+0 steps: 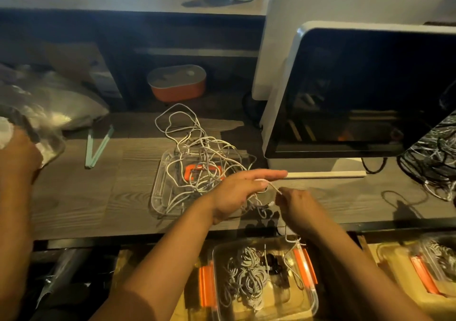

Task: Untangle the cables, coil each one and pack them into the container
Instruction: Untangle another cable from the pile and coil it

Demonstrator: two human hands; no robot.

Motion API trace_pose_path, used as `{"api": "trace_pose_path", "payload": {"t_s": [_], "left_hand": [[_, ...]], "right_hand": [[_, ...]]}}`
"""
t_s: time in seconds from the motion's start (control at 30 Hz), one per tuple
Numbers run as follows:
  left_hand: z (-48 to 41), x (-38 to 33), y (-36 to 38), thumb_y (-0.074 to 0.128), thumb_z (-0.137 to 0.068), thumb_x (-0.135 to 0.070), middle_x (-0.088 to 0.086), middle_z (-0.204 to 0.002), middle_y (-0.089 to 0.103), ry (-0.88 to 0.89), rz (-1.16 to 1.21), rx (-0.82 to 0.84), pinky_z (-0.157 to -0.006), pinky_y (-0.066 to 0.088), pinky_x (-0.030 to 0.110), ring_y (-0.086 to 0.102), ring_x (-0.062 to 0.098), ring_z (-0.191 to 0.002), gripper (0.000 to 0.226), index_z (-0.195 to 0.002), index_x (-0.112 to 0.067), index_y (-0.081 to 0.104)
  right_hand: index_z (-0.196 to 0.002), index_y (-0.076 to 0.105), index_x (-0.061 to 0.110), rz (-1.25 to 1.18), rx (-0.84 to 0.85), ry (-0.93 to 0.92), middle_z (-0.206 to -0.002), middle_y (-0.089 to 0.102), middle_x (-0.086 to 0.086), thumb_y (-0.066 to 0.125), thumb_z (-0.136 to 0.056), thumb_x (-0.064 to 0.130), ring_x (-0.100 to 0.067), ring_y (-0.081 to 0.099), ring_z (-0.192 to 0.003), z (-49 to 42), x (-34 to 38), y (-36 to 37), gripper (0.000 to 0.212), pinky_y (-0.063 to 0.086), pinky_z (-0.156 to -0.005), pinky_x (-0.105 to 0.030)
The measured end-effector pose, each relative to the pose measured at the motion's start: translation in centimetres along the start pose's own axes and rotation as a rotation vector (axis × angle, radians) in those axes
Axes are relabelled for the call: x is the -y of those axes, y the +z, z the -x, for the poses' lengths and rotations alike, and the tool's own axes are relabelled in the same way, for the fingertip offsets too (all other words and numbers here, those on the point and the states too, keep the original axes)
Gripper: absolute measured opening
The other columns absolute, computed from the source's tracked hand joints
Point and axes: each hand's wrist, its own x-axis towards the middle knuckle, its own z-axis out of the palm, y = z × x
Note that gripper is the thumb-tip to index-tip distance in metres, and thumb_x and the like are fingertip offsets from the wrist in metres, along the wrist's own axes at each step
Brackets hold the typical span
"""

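A tangle of white cables point(197, 148) lies on the dark wooden table, partly over a clear lid with an orange clip point(160, 187). My left hand point(237, 192) is held just right of the tangle, fingers stretched out, thumb holding a white cable point(274, 187) against them. My right hand point(296, 207) pinches the same cable close by, and its end hangs down over the table edge. Below the edge sits a clear container with orange clips point(308, 266), holding several coiled cables point(249, 273).
A white monitor point(357, 93) stands at the right, with another cable tangle point(434, 158) beside it. An orange box with a grey lid point(177, 83), teal sticks point(97, 145) and a plastic bag point(56, 103) lie behind and left. Another person's arm point(14, 185) is at far left. A second container point(424, 266) is lower right.
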Motion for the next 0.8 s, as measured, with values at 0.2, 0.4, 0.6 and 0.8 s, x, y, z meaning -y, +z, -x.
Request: {"api": "trace_pose_path", "payload": {"t_s": [0.2, 0.4, 0.6, 0.8], "left_hand": [[-2.3, 0.5, 2.3, 0.029, -0.102, -0.019, -0.007, -0.053, 0.047, 0.072, 0.592, -0.327, -0.051, 0.045, 0.022, 0.045, 0.005, -0.045, 0.026, -0.099, -0.014, 0.054], [-3.2, 1.5, 0.4, 0.026, -0.098, -0.015, -0.003, -0.064, 0.038, -0.042, 0.125, -0.576, -0.048, 0.026, 0.024, 0.034, 0.009, -0.051, 0.023, -0.094, -0.018, 0.049], [-1.8, 4.2, 0.4, 0.037, -0.095, -0.007, 0.004, -0.125, 0.039, -0.043, -0.817, -0.437, -0.080, 0.034, 0.029, 0.042, 0.019, -0.108, 0.027, -0.118, -0.017, 0.048], [-0.3, 5.1, -1.2, 0.037, -0.097, -0.009, -0.005, -0.116, 0.044, -0.065, -0.783, -0.260, -0.084, 0.040, 0.029, 0.044, 0.010, -0.100, 0.024, -0.107, -0.024, 0.052]], "right_hand": [[-0.110, 0.052, 0.017, -0.071, 0.175, -0.141, -0.102, 0.064, -0.005, 0.037, -0.098, 0.021, -0.020, 0.060, -0.089, 1.5, 3.2, 1.7, 0.019, 0.052, -0.080, -0.040], [-0.112, 0.051, 0.019, -0.257, 0.195, -0.116, -0.103, 0.057, 0.001, 0.047, -0.093, 0.018, -0.012, 0.054, -0.088, 2.9, 3.6, 1.3, 0.020, 0.043, -0.072, -0.025], [-0.093, 0.060, 0.026, -0.297, 0.347, -0.114, -0.088, 0.062, 0.007, 0.052, -0.094, 0.033, -0.009, 0.063, -0.079, 3.5, 4.0, -1.5, 0.011, 0.052, -0.070, -0.025], [-0.077, 0.065, 0.026, -0.536, 0.095, -0.105, -0.074, 0.066, -0.005, 0.055, -0.078, 0.048, -0.024, 0.062, -0.069, 4.8, 3.2, -4.5, 0.024, 0.055, -0.068, -0.037]]}}
